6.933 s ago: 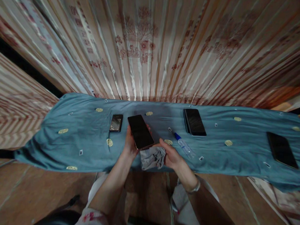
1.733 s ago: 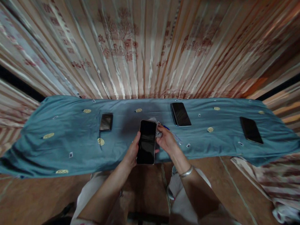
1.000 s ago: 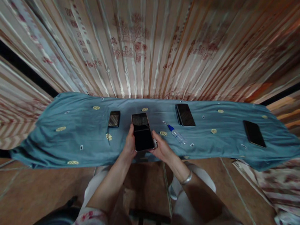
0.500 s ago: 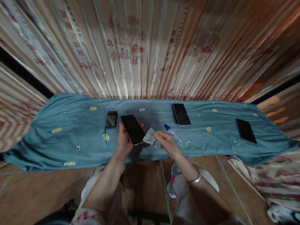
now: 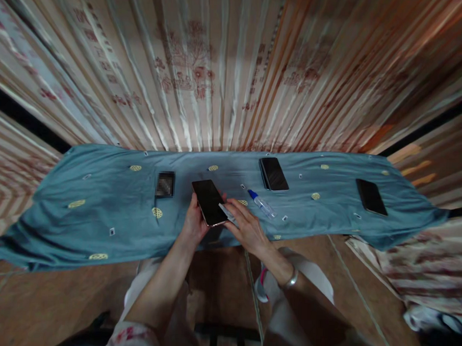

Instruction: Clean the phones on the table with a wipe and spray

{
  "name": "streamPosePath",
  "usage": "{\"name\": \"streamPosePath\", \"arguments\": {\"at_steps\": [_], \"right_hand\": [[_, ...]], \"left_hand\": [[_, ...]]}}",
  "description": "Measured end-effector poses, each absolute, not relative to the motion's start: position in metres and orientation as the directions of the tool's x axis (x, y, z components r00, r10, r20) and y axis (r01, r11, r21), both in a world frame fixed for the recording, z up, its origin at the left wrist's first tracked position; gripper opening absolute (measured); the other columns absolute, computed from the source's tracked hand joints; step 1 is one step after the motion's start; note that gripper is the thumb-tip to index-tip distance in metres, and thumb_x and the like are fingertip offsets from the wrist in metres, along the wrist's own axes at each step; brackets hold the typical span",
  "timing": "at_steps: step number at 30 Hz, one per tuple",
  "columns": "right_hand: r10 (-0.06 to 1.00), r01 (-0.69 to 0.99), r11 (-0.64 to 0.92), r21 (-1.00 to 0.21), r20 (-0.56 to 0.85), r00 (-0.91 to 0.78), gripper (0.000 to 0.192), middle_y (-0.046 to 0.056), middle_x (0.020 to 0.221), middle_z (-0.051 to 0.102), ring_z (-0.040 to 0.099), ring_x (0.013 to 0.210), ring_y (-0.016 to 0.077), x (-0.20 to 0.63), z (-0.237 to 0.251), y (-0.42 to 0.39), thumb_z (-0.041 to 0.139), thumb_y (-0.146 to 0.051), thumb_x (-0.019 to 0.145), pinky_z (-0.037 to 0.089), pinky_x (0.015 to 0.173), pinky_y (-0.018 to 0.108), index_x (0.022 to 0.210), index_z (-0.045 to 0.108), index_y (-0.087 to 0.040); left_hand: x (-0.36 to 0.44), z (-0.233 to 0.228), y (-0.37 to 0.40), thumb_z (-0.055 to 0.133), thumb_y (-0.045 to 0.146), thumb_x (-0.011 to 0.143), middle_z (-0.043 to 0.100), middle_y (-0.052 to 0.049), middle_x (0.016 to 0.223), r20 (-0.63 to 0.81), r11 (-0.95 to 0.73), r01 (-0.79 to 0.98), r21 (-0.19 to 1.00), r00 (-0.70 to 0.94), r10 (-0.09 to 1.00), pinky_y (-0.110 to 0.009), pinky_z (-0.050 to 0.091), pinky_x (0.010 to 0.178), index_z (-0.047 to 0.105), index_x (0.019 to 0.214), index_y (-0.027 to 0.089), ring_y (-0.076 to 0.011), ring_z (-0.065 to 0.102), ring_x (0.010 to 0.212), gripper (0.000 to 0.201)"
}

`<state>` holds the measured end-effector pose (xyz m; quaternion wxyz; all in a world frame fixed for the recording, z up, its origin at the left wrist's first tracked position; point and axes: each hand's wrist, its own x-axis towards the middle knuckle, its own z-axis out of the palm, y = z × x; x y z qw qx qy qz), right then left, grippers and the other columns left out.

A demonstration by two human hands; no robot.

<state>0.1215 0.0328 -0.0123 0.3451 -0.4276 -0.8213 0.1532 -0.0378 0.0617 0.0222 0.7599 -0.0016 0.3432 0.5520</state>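
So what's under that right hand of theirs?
A bit of grey cloth peeks out from under the right hand, pressed against the edge of the phone held by the left hand. The rest of the cloth is covered by the palm.

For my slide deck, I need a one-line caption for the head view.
Left hand holds a black smartphone while right hand presses a grey cloth against it, above a blue tablecloth.

A single head-worn camera looks forward and down, fairly close above the cloth-covered table (image 5: pixel 99 208).
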Motion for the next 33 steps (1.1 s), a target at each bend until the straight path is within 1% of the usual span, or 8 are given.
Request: {"name": "streamPosePath", "arguments": {"at_steps": [6,9,13,17,19,23,29,33], "right_hand": [[0.754,0.606,0.638,-0.475,0.542,-0.370,0.045,0.009,0.131,0.060,0.058,0.121,0.0228,0.116,-0.014,0.037,0.053,-0.032,0.094,0.048,0.104,0.039,0.139,0.047,-0.029],[0.719,0.585,0.673,-0.454,0.588,-0.371,0.046,0.011,0.130,0.061,0.058,0.120,0.0238,0.111,-0.015,0.035,0.053,-0.031,0.094,0.049,0.103,0.039,0.140,0.047,-0.026],[0.713,0.581,0.683,-0.442,0.576,-0.399,0.046,0.009,0.129,0.063,0.060,0.118,0.0241,0.105,-0.017,0.034,0.053,-0.030,0.094,0.050,0.101,0.039,0.140,0.048,-0.027],[0.689,0.616,0.697,-0.368,0.582,-0.432,0.040,0.009,0.125,0.066,0.063,0.114,0.0216,0.104,-0.014,0.034,0.051,-0.028,0.095,0.052,0.099,0.035,0.135,0.052,-0.025],[0.683,0.623,0.698,-0.352,0.589,-0.433,0.039,0.010,0.125,0.065,0.063,0.113,0.0216,0.105,-0.012,0.034,0.051,-0.027,0.096,0.052,0.097,0.035,0.134,0.054,-0.023],[0.690,0.612,0.699,-0.368,0.573,-0.443,0.039,0.011,0.125,0.065,0.065,0.108,0.0230,0.104,-0.010,0.032,0.050,-0.026,0.096,0.053,0.095,0.037,0.134,0.054,-0.022],[0.706,0.596,0.693,-0.405,0.546,-0.450,0.044,0.010,0.127,0.064,0.065,0.108,0.0230,0.101,-0.009,0.028,0.053,-0.026,0.094,0.053,0.096,0.037,0.138,0.050,-0.025],[0.725,0.564,0.675,-0.476,0.566,-0.391,0.041,0.008,0.127,0.064,0.063,0.114,0.0212,0.107,-0.005,0.033,0.053,-0.029,0.095,0.051,0.100,0.036,0.136,0.052,-0.027]], "left_hand": [[-0.040,0.018,0.068,0.029,0.040,0.097,0.074,-0.015,0.094,-0.518,0.378,-0.842,0.386,0.141,0.843,-0.039,0.054,0.087,0.058,0.125,0.006,-0.0240,0.071,0.089,0.052],[-0.043,0.014,0.069,0.029,0.038,0.096,0.074,-0.015,0.088,-0.512,0.361,-0.841,0.403,0.120,0.851,-0.038,0.055,0.083,0.062,0.117,0.005,-0.0244,0.071,0.086,0.051],[-0.048,0.005,0.069,0.032,0.044,0.094,0.074,-0.017,0.094,-0.502,0.380,-0.837,0.394,0.151,0.852,-0.040,0.054,0.084,0.061,0.120,0.006,-0.0266,0.070,0.091,0.055],[-0.052,0.004,0.068,0.025,0.057,0.093,0.071,-0.020,0.104,-0.508,0.400,-0.842,0.360,0.183,0.842,-0.042,0.052,0.089,0.053,0.130,0.004,-0.0280,0.069,0.097,0.070],[-0.053,0.007,0.067,0.023,0.056,0.094,0.071,-0.020,0.107,-0.506,0.394,-0.839,0.376,0.171,0.846,-0.043,0.052,0.089,0.051,0.132,0.006,-0.0276,0.068,0.098,0.069],[-0.053,0.014,0.067,0.022,0.051,0.096,0.072,-0.017,0.103,-0.550,0.417,-0.818,0.395,0.153,0.821,-0.041,0.053,0.089,0.051,0.132,0.008,-0.0259,0.069,0.096,0.063],[-0.056,0.010,0.069,0.025,0.047,0.097,0.073,-0.018,0.098,-0.605,0.465,-0.805,0.368,0.172,0.777,-0.040,0.055,0.086,0.043,0.137,0.002,-0.0274,0.070,0.093,0.063],[-0.054,0.004,0.070,0.030,0.038,0.097,0.074,-0.012,0.088,-0.578,0.426,-0.798,0.427,0.121,0.807,-0.037,0.056,0.083,0.047,0.137,0.009,-0.0252,0.071,0.089,0.052]]}}
